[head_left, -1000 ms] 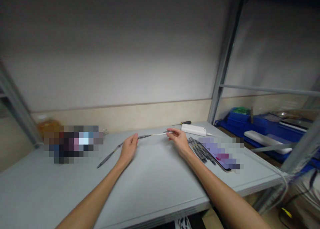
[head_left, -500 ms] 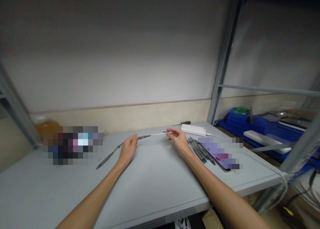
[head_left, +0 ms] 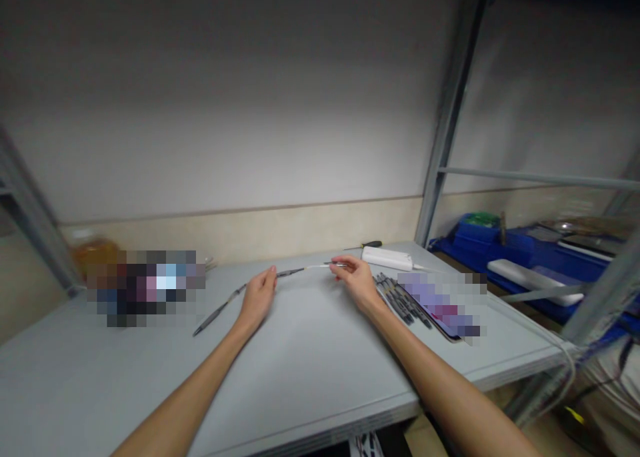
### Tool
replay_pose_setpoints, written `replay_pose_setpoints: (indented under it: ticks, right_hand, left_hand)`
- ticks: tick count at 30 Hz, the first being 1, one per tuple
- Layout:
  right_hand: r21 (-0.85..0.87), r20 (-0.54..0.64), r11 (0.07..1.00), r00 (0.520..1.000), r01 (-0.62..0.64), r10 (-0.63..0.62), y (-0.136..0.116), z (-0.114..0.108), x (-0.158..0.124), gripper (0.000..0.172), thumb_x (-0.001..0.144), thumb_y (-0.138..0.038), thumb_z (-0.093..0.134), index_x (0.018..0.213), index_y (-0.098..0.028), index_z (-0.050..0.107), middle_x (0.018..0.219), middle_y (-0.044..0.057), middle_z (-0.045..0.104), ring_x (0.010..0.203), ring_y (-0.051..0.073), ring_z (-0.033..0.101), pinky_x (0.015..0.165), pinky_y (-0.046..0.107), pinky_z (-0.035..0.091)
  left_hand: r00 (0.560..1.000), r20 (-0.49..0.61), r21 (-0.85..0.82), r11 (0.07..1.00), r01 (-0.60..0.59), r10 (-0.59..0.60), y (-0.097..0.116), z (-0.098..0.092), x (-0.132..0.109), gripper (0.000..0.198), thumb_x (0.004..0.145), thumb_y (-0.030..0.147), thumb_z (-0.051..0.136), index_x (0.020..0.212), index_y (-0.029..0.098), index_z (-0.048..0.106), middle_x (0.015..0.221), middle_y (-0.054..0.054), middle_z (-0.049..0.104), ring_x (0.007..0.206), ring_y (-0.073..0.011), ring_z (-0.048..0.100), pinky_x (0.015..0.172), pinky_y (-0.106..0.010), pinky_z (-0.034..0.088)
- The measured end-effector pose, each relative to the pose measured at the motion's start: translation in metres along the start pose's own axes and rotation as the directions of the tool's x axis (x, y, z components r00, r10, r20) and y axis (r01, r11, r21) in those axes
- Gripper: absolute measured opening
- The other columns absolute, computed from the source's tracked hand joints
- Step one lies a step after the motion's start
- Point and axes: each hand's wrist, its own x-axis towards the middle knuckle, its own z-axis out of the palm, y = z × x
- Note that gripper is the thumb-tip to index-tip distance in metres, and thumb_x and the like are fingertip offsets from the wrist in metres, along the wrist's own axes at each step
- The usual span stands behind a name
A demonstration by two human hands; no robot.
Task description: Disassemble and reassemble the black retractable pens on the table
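Observation:
My left hand [head_left: 259,300] is closed around a dark grey pen [head_left: 291,272], whose front part points right out of the fingers. Another dark grey pen-like length [head_left: 213,318] runs from behind this hand down to the left; whether the two join is hidden. My right hand [head_left: 354,277] pinches a thin silvery piece, and a thin pale rod like a pen refill [head_left: 317,266] spans from it to the pen's end. Several dark grey pens [head_left: 397,300] lie side by side on the table, just right of my right wrist.
A phone-like slab [head_left: 440,310], partly blurred out, lies right of the pens. Behind are a white power strip [head_left: 387,258] and a black-and-yellow screwdriver [head_left: 371,244]. A pixelated patch covers items at the left, before an amber bottle [head_left: 95,252]. A metal post [head_left: 445,137] rises at the back right.
The gap between my hands' pieces has shortened a little, with less of the pale rod showing. Both hands stay in nearly the same place.

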Motion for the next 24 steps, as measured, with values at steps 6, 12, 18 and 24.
replay_pose_setpoints:
  ticks: [6,12,18,24]
  right_hand:
    - [-0.027,0.102,1.0,0.995,-0.003,0.006,-0.003,0.004,-0.005,0.028,0.057,-0.032,0.07,0.078,-0.014,0.065,0.078,0.006,0.066,0.06,0.014,0.057,0.054,0.026,0.046]
    - [-0.095,0.182,0.995,0.983,0.016,0.002,0.0,0.004,-0.007,0.028,0.057,-0.034,0.07,0.077,-0.014,0.067,0.078,0.006,0.067,0.056,0.012,0.055,0.054,0.025,0.045]
    - [-0.246,0.208,0.969,0.978,0.032,0.021,0.005,0.002,-0.005,0.031,0.064,-0.043,0.064,0.07,-0.013,0.067,0.045,-0.002,0.051,0.043,0.009,0.042,0.043,0.021,0.033]
    - [-0.475,0.218,0.876,0.976,0.087,0.021,0.001,0.002,-0.008,0.046,0.075,-0.049,0.048,0.046,-0.014,0.056,0.036,-0.006,0.032,0.039,0.007,0.03,0.042,0.021,0.022]
  left_hand:
    - [0.996,0.085,-0.014,1.0,-0.012,0.013,0.006,0.005,-0.006,0.046,0.077,0.059,0.037,0.055,0.019,0.04,0.046,0.006,0.034,0.044,-0.0097,0.033,0.045,-0.021,0.028]
    - [0.979,0.198,-0.055,0.997,0.053,-0.041,0.011,0.008,-0.012,0.043,0.076,0.058,0.04,0.058,0.019,0.044,0.044,0.007,0.035,0.041,-0.0094,0.033,0.044,-0.021,0.027]
    - [0.983,0.185,-0.056,0.998,0.0,0.01,0.02,0.004,-0.014,0.039,0.072,0.053,0.047,0.057,0.017,0.048,0.049,0.004,0.044,0.046,-0.0102,0.041,0.048,-0.021,0.031]
    - [0.984,0.174,-0.09,0.996,-0.011,0.026,0.027,0.004,-0.016,0.028,0.067,0.045,0.055,0.067,0.016,0.055,0.053,0.003,0.05,0.051,-0.012,0.047,0.053,-0.023,0.036]
